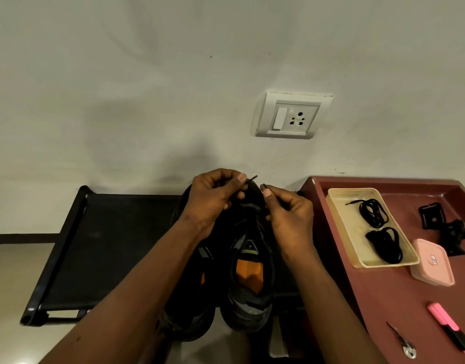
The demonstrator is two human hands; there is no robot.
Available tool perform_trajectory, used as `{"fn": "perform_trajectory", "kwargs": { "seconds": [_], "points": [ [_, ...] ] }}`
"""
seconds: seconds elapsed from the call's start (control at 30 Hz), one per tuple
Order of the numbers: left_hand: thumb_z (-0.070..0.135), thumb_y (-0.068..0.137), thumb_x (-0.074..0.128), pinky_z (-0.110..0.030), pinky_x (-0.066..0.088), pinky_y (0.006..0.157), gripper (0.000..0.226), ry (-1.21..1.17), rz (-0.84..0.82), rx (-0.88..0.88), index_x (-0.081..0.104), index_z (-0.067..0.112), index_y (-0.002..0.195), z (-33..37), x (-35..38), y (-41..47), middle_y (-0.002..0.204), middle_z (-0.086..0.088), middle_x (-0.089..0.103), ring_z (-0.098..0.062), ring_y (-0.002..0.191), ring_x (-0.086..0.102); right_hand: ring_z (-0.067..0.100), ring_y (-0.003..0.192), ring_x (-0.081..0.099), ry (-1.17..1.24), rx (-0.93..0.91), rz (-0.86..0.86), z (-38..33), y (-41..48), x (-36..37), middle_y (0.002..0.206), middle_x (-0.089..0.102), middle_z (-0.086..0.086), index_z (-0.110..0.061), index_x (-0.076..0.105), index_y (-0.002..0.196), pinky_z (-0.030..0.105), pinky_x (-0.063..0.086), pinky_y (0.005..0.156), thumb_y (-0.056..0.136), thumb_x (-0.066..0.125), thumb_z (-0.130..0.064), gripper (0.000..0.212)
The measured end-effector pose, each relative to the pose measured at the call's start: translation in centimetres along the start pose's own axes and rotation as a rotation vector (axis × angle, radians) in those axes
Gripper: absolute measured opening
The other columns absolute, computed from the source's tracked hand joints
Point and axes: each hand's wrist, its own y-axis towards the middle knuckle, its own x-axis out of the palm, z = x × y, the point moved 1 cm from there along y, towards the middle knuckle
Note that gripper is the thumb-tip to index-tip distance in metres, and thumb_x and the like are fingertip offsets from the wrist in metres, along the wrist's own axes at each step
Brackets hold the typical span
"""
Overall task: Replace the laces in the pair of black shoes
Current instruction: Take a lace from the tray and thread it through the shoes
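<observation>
Both hands (213,199) (290,219) pinch lace ends (253,177) above one black shoe (249,285).

A pale, lightly marked wall (121,74) filled the upper view and carried 1 white switch-and-socket plate (291,115). A dark skirting strip (21,237) ran above the light, glossy floor (11,285). A black rack (116,245) stood against the wall, with a maroon table (383,298) near its right side.
</observation>
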Motion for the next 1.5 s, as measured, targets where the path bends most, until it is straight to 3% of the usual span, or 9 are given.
{"fn": "perform_trajectory", "kwargs": {
  "seconds": [0.23,0.5,0.7,0.9,1.03,1.17,1.27,1.33,1.5],
  "points": [
    [0.004,0.091,0.074,-0.016,0.049,0.052,0.005,-0.019,0.072,0.044,0.075,0.005,0.096,-1.1,1.8,-0.8,0.082,-0.008,0.076,-0.009,0.068,0.07,0.012,0.073,0.072,0.497,0.323,-0.116,-0.8,-0.4,0.1,0.085,0.078,0.007,-0.011,0.082,0.092,0.02,0.057,0.061,0.091,0.075,-0.006,0.009],
    [0.019,0.091,0.078,-0.022,0.057,0.064,0.001,0.265,0.107,0.161,0.077,0.019,0.091,-2.0,2.2,-0.8,0.081,0.0,0.078,-0.013,0.076,0.075,0.018,0.082,0.076,0.532,0.292,-0.156,-0.8,-0.6,0.6,0.094,0.08,0.013,-0.008,0.082,0.095,0.026,0.06,0.071,0.092,0.072,-0.007,0.011],
    [0.015,0.091,0.078,-0.02,0.054,0.06,0.003,0.161,0.072,0.056,0.077,0.016,0.088,-1.6,2.0,-0.8,0.078,-0.006,0.077,-0.013,0.068,0.071,0.018,0.073,0.074,0.571,0.294,-0.172,-0.7,-0.7,0.9,0.085,0.078,0.013,-0.009,0.083,0.088,0.025,0.059,0.065,0.091,0.072,-0.006,0.012],
    [0.021,0.095,0.074,-0.033,0.062,0.086,0.004,0.361,0.044,0.15,0.076,0.019,0.098,-0.8,1.4,-1.0,0.091,0.005,0.078,-0.009,0.089,0.075,0.019,0.078,0.077,0.541,0.272,-0.147,-0.8,-0.5,0.7,0.088,0.079,0.012,-0.005,0.08,0.094,0.024,0.059,0.064,0.091,0.075,-0.006,0.007],
    [0.043,0.094,0.07,-0.013,0.051,0.086,0.03,0.748,0.076,0.278,0.065,0.029,0.12,-0.3,1.5,-2.9,0.099,0.027,0.064,0.013,0.097,0.061,0.024,0.088,0.077,0.504,0.127,-0.138,-1.6,0.1,0.4,0.095,0.079,0.015,-0.001,0.079,0.096,0.028,0.061,0.072,0.09,0.076,-0.004,0.008],
    [0.068,0.083,0.067,-0.041,0.049,0.106,0.075,1.066,-0.029,0.21,0.044,0.028,0.142,-0.7,2.0,-6.6,0.137,0.005,0.053,-0.017,0.129,0.051,0.027,0.095,0.076,0.468,0.025,-0.141,-2.8,-0.1,-0.1,0.098,0.078,0.019,-0.001,0.079,0.097,0.036,0.062,0.083,0.092,0.074,-0.004,0.008],
    [0.084,0.077,0.056,-0.051,0.029,0.124,0.114,1.292,-0.076,0.067,0.017,0.017,0.161,-1.5,3.0,-9.2,0.168,-0.011,0.025,-0.031,0.154,0.027,0.023,0.091,0.078,0.382,-0.045,-0.14,-3.5,-0.7,-0.6,0.094,0.079,0.016,0.003,0.077,0.102,0.023,0.06,0.079,0.091,0.076,-0.007,0.014],
    [0.09,0.075,0.05,-0.052,0.011,0.128,0.129,1.404,-0.109,-0.012,-0.001,0.012,0.164,-2.4,3.6,-10.5,0.172,-0.017,0.006,-0.035,0.158,0.013,0.02,0.089,0.078,0.324,-0.041,-0.134,-3.9,-1.1,-0.7,0.092,0.08,0.013,0.004,0.077,0.103,0.02,0.059,0.077,0.091,0.076,-0.007,0.016],
    [0.092,0.073,0.051,-0.058,-0.012,0.123,0.139,1.495,-0.073,-0.039,-0.026,0.013,0.158,-4.6,5.1,-12.9,0.169,-0.026,-0.007,-0.044,0.157,0.006,0.019,0.085,0.078,0.209,0.0,-0.127,-5.5,-1.2,-1.0,0.087,0.08,0.008,-0.007,0.078,0.093,0.022,0.06,0.076,0.093,0.076,-0.009,0.003]
  ]
}}
